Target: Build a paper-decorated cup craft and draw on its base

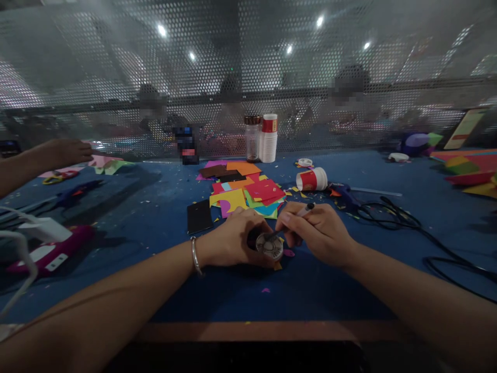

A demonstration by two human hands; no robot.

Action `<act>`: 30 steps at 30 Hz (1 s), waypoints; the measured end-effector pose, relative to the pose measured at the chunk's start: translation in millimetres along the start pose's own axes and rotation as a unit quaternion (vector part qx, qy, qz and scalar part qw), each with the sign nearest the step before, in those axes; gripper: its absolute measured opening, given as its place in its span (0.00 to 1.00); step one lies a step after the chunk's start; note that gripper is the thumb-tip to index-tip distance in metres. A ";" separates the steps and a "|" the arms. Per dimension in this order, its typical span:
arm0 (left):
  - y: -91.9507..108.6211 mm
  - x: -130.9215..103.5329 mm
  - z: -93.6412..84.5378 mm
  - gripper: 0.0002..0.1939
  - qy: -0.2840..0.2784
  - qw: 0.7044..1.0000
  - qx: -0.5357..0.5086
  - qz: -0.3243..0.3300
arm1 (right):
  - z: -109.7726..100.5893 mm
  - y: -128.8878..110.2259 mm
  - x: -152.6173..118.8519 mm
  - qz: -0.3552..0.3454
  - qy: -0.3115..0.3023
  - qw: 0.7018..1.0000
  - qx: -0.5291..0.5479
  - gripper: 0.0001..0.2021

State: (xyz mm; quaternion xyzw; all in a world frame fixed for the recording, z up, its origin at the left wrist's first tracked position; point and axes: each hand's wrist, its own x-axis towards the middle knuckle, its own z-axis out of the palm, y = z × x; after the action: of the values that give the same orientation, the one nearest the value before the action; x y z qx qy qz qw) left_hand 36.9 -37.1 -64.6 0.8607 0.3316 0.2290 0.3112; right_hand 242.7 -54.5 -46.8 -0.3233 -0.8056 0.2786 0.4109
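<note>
My left hand, a silver bangle at its wrist, is wrapped round a small round whitish piece whose top face carries dark lines. The piece's sides are mostly hidden by my fingers, so I cannot tell whether it is a cup base. In my right hand is a dark marker pen, gripped as for writing, its tip end at the rim of the round piece. Beyond both hands lies a heap of coloured paper sheets, with a black sheet to the left.
A red and white paper cup lies on its side near a glue gun with a black cable. Stacked cups and a clear bottle stand behind. At left are a magenta power strip and another person's hand.
</note>
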 end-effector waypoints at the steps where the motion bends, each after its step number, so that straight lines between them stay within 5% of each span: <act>1: -0.1 0.1 -0.1 0.21 -0.003 1.000 0.005 -0.003 | -0.1 -0.1 0.1 0.001 0.001 1.000 0.005 0.20; 30: -0.9 -3.0 0.7 0.26 0.004 0.999 0.017 -0.045 | -5.3 0.1 1.3 0.010 0.049 0.999 -0.014 0.20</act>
State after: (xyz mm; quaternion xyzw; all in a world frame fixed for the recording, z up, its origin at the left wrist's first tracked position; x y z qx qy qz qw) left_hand 34.9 -39.0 -66.3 0.8489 0.3752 0.2129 0.3054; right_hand 246.6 -52.5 -43.7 -0.3500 -0.7851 0.2557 0.4425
